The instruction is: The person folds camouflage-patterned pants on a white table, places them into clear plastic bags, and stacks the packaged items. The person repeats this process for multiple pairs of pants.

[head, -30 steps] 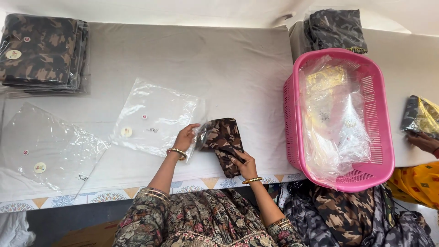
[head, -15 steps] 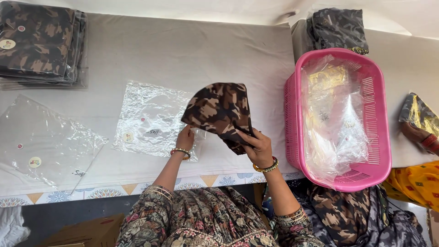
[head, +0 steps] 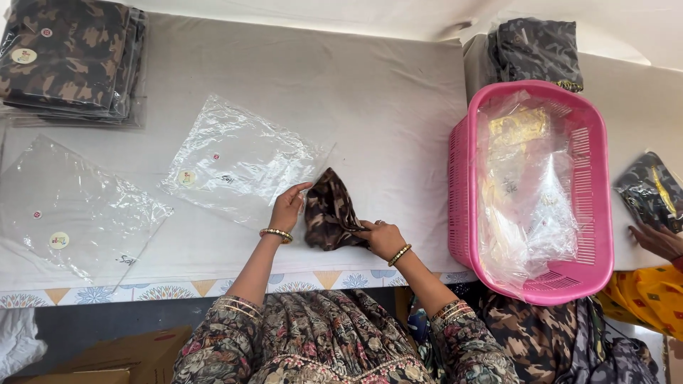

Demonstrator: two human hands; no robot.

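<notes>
Camo cloth (head: 331, 217) is back down on the grey table (head: 384, 92), bunched near the front edge; half a second ago it was lifted and spread in the air. Left hand (head: 287, 208) pinches its left edge and was lower before. Right hand (head: 383, 238) grips the lower right corner, fingers closed on the fabric.

Far left: stack of bagged camo garments (head: 67, 60) at the top corner, small round stickers on top, cut off by the frame edge. Below it, a flat clear bag (head: 71, 210) with a round yellowish sticker and a small red dot. Next, a second clear bag (head: 238, 160) with similar marks, its right corner just beside the left hand.

Right: pink plastic basket (head: 594, 178) holding crumpled clear bags (head: 530, 185), something gold-coloured inside, hard to make out. Dark bagged bundle (head: 535, 50) behind the basket. Far right: another person's hand (head: 656, 240) by a dark shiny packet (head: 651, 190), both partly cut off.
</notes>
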